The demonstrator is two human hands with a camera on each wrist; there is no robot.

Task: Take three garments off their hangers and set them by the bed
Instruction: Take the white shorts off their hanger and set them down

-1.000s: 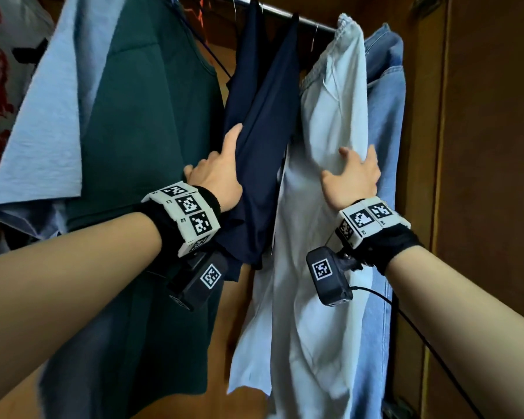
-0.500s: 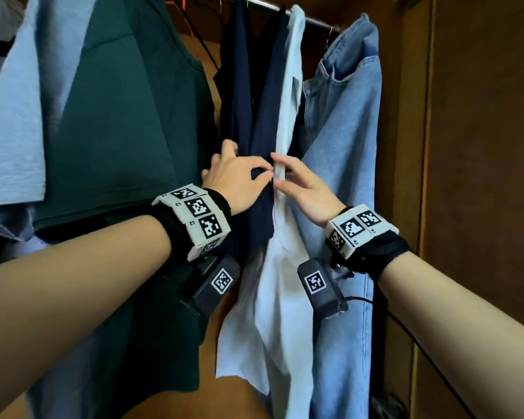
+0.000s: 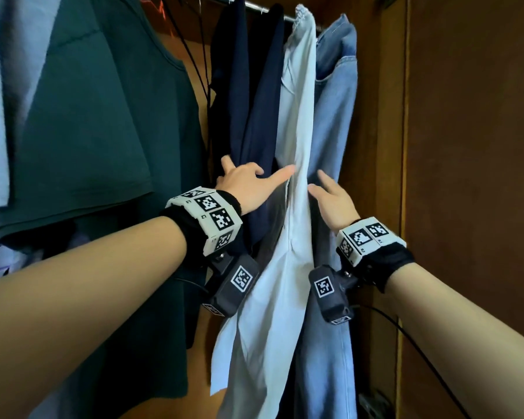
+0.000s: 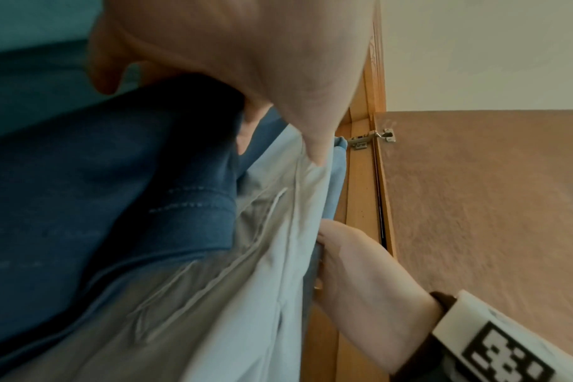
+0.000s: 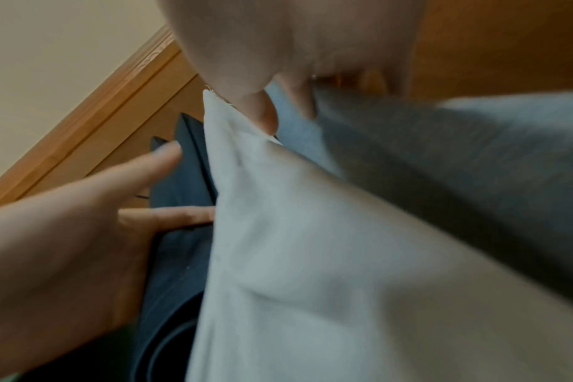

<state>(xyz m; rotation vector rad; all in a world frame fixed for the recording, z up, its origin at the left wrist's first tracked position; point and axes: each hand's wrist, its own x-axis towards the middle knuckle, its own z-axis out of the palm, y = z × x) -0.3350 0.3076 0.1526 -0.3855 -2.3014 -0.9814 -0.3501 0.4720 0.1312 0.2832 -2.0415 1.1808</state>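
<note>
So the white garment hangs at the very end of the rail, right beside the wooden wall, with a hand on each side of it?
Not quite: the head view shows the jeans hang between the white garment and the wooden wall. The left hand and right hand do flank it.

My forearms are bare, with no sleeves, and each wrist carries a black fabric cuff point(image 3: 384, 261) under a blocky white band point(image 3: 208, 217) printed with black square marker patterns. Below each band hangs a dark grey camera box point(image 3: 233, 287) bearing one white square marker of its own, fixed on by a small bracket with screws. A thin black cable point(image 3: 418, 349) trails from the box on my right wrist back along that arm.
</note>
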